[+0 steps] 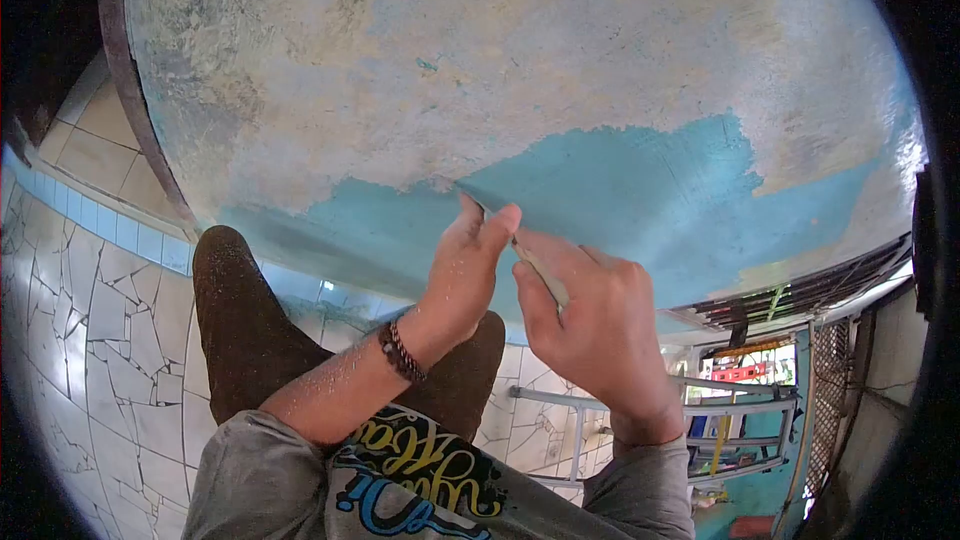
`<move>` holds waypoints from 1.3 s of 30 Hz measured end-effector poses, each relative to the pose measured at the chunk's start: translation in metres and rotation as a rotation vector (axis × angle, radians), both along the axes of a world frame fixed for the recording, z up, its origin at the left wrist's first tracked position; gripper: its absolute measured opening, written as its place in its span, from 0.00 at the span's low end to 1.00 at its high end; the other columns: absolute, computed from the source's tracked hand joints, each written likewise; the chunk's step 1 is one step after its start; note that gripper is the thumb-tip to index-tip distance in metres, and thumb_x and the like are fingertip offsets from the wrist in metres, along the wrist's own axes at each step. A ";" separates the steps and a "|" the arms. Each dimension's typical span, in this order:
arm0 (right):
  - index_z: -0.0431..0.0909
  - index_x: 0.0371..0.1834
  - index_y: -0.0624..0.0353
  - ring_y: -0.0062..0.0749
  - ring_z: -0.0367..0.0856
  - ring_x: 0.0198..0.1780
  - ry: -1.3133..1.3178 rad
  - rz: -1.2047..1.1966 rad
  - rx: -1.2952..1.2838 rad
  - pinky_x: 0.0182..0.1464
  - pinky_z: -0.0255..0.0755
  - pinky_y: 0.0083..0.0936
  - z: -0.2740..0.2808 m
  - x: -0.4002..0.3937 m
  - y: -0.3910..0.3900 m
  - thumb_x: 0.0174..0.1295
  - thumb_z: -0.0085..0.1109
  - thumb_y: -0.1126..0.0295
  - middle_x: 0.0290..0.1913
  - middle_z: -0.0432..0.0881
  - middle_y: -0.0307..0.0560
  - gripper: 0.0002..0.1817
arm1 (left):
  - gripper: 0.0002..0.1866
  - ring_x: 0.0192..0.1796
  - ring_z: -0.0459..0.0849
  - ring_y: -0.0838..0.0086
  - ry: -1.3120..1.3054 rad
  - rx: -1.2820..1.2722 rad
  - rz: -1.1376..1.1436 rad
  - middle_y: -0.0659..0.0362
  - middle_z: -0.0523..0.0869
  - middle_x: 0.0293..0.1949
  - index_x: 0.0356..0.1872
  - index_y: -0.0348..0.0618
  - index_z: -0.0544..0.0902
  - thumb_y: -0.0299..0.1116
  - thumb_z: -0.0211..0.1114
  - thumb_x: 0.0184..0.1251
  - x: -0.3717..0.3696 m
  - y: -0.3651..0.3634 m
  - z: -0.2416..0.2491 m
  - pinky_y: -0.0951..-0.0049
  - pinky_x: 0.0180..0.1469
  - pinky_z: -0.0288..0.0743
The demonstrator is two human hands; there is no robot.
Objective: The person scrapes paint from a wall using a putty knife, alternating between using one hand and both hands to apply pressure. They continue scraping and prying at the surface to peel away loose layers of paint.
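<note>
A scraper with a pale handle is pressed against the wall, its thin blade at the border between turquoise paint and the scraped, mottled grey-beige surface. My right hand is wrapped around the handle. Further forward, my left hand is closed on the front of the same scraper, with the thumb on top near the blade. Pale flakes and dust cling to my left forearm, and a beaded bracelet circles that wrist.
My knees are close to the wall's base. Cracked-pattern white tiles cover the floor, with a light-blue tile strip along the wall. A dark door frame stands at the left, a metal ladder at the lower right.
</note>
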State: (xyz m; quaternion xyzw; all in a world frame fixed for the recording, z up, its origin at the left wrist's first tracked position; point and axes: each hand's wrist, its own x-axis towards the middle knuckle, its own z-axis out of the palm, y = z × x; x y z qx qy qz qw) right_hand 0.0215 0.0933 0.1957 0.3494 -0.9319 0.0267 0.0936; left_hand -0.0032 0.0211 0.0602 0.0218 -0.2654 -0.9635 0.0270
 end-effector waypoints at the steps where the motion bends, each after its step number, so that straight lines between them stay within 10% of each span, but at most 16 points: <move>1: 0.80 0.44 0.59 0.59 0.79 0.21 0.018 -0.005 -0.021 0.25 0.73 0.50 -0.003 -0.002 0.000 0.61 0.59 0.66 0.21 0.79 0.60 0.11 | 0.24 0.54 0.75 0.76 -0.060 -0.020 -0.047 0.60 0.78 0.50 0.62 0.39 0.71 0.42 0.62 0.72 -0.004 0.000 -0.011 0.70 0.60 0.67; 8: 0.80 0.42 0.59 0.58 0.80 0.24 0.012 -0.015 0.008 0.27 0.74 0.48 0.006 0.006 -0.004 0.61 0.60 0.68 0.24 0.80 0.58 0.09 | 0.32 0.48 0.72 0.75 0.077 -0.074 0.097 0.56 0.78 0.44 0.60 0.22 0.68 0.47 0.60 0.75 -0.001 -0.001 0.004 0.75 0.54 0.69; 39: 0.82 0.46 0.57 0.56 0.82 0.28 -0.006 -0.055 0.094 0.30 0.75 0.46 -0.020 0.009 -0.013 0.59 0.61 0.70 0.27 0.83 0.56 0.12 | 0.22 0.45 0.72 0.76 -0.052 -0.052 -0.010 0.61 0.77 0.41 0.55 0.33 0.73 0.44 0.60 0.74 0.002 -0.010 -0.038 0.73 0.52 0.69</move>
